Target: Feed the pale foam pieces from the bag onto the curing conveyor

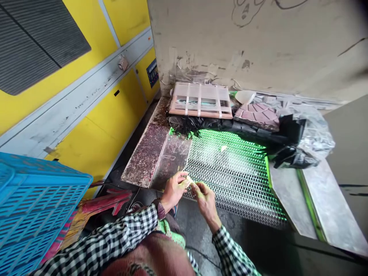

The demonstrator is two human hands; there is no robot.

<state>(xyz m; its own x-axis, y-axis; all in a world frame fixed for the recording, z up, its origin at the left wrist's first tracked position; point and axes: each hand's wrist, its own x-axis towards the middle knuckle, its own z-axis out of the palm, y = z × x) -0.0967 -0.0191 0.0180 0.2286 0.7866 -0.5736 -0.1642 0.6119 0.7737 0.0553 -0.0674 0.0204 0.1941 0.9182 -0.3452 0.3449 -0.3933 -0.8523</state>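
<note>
While the person's left hand [172, 190] and right hand [205, 203] meet low over the near edge of a low grey counter [290, 199], their fingers [182, 177] are curled closed, pinching from both sides a small pale lump [188, 181] with a yellow-green tinge, too small to identify. The lump sits between the hands, just above the near corner of a sheet of white honeycomb wire mesh [232, 180], which glows green and covers most of the counter's middle. A smaller pale scrap [223, 148] lies on the mesh toward its far side. Left of the mesh, two flat stained brown boards [146, 153] run to the counter's left edge. Along the far edge, against a scuffed beige wall [253, 42], lie crumpled black plastic sheeting [198, 124], a terracotta-edged tile bound with pale straps [200, 100], and a brown patterned moulded piece [257, 116]. A crinkled clear plastic bag [316, 132] sits toward the far right corner. Black-and-white checked sleeves [97, 234] cover both forearms, and a blue plastic crate [34, 203] stands to the left, beside a yellow panel [89, 153].
</note>
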